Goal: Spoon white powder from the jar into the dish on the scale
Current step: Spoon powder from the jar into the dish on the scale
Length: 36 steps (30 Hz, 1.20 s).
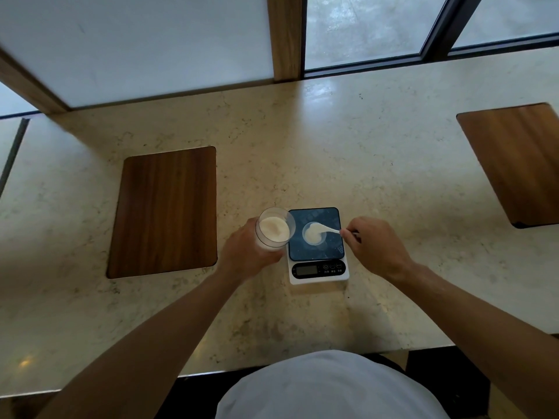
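Note:
A clear jar (274, 227) holding white powder is gripped by my left hand (248, 254) just left of the scale (317, 267). The scale is white with a dark glass platform and a small display at its front. A small clear dish (314, 234) with white powder in it sits on the platform. My right hand (376, 247) pinches the handle of a white spoon (325, 227), whose bowl lies over the dish.
The scale stands on a beige stone counter (302, 152) beneath a window. A wooden board (165, 211) is set into the counter to the left, and a second wooden board (517, 161) at the far right. The counter's front edge runs near my body.

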Each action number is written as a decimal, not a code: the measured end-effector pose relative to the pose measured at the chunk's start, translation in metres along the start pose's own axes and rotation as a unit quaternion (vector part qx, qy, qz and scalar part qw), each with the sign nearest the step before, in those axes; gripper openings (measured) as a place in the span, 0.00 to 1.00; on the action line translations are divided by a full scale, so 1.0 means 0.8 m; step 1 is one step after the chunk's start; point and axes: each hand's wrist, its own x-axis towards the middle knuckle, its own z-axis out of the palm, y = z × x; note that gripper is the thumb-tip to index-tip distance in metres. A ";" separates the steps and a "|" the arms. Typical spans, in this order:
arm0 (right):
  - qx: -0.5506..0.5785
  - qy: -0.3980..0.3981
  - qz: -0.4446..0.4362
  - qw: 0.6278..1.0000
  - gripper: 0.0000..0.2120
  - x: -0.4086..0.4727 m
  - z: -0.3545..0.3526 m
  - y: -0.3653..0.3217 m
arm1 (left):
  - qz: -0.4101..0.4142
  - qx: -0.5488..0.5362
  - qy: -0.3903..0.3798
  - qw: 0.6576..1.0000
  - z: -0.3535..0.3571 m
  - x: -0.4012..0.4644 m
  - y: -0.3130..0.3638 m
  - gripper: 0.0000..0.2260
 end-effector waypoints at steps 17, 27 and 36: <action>0.058 0.100 -0.034 0.993 0.08 -0.004 -0.018 -0.004 | 0.005 0.012 -0.007 1.000 -0.003 0.000 -0.003 0.33; 0.129 0.089 -0.117 0.981 0.06 0.007 -0.036 -0.067 | 0.037 0.019 -0.025 0.999 0.000 0.000 -0.004 0.32; -0.010 0.040 -0.222 0.974 0.09 0.017 -0.015 -0.084 | 0.074 0.032 -0.021 0.997 -0.001 0.000 -0.003 0.34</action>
